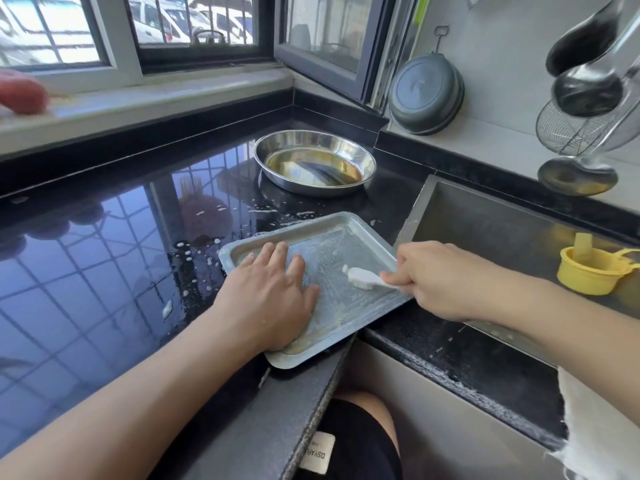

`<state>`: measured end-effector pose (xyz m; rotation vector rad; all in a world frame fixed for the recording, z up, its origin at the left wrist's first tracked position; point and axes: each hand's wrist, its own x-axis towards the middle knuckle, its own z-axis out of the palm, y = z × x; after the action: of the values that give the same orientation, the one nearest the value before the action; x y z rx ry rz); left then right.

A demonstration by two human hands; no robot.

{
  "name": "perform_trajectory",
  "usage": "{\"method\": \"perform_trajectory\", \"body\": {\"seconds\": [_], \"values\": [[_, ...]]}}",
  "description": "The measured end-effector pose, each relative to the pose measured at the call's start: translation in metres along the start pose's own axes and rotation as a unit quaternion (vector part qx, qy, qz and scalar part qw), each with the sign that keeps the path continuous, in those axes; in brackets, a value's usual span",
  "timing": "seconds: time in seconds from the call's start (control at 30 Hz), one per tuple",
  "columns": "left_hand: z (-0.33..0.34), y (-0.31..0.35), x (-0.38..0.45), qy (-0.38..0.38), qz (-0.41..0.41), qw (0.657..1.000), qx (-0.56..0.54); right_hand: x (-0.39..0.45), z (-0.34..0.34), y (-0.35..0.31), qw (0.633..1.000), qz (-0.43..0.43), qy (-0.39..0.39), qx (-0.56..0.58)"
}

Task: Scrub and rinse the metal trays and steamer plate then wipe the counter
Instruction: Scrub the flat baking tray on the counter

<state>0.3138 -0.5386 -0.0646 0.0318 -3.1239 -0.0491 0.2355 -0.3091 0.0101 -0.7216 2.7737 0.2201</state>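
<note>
A rectangular metal tray point(332, 244) lies on the black counter point(104, 244) at its corner beside the sink, with soapy streaks on its floor. My left hand point(270, 292) presses flat on the tray's left half, fingers straight. My right hand point(436, 282) grips the handle of a small white brush point(362, 277), whose bristles rest on the tray's floor. A round steel pan point(313, 162) holding some yellowish liquid sits further back on the counter.
The sink point(502, 230) opens to the right, with a yellow cup point(588, 268) at its far side. Ladles and a wire strainer point(571, 129) hang on the right wall beside a dark lid point(426, 93). Foam spots point(187, 258) dot the wet counter. A white cloth point(595, 427) hangs lower right.
</note>
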Motion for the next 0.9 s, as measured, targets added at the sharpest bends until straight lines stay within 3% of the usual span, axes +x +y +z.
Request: {"method": "perform_trajectory", "body": {"seconds": [0.13, 0.27, 0.4, 0.5, 0.67, 0.77, 0.9], "values": [[0.000, 0.001, -0.001, 0.002, -0.004, 1.000, 0.002, -0.008, -0.006, 0.007, 0.997, 0.060, 0.041, 0.006], [-0.001, 0.001, -0.001, -0.001, -0.003, 1.000, 0.000, -0.020, -0.003, -0.001, 1.000, 0.023, -0.016, 0.004], [-0.001, 0.001, -0.002, 0.001, -0.002, 1.000, 0.005, -0.020, -0.010, 0.014, 0.998, 0.053, 0.012, -0.020], [0.000, 0.001, -0.001, 0.002, 0.000, 1.000, 0.003, -0.030, -0.010, 0.017, 0.998, 0.040, -0.023, -0.041], [0.004, -0.001, 0.001, 0.011, 0.004, 1.000, 0.010, -0.042, -0.002, 0.041, 0.991, 0.078, 0.068, -0.089], [0.007, -0.002, 0.002, 0.014, 0.008, 1.000, 0.015, -0.035, 0.002, 0.045, 0.989, 0.124, 0.061, -0.060], [0.009, -0.003, 0.003, 0.018, 0.015, 1.000, 0.019, -0.011, -0.013, 0.020, 0.991, 0.097, 0.084, -0.045]]}}
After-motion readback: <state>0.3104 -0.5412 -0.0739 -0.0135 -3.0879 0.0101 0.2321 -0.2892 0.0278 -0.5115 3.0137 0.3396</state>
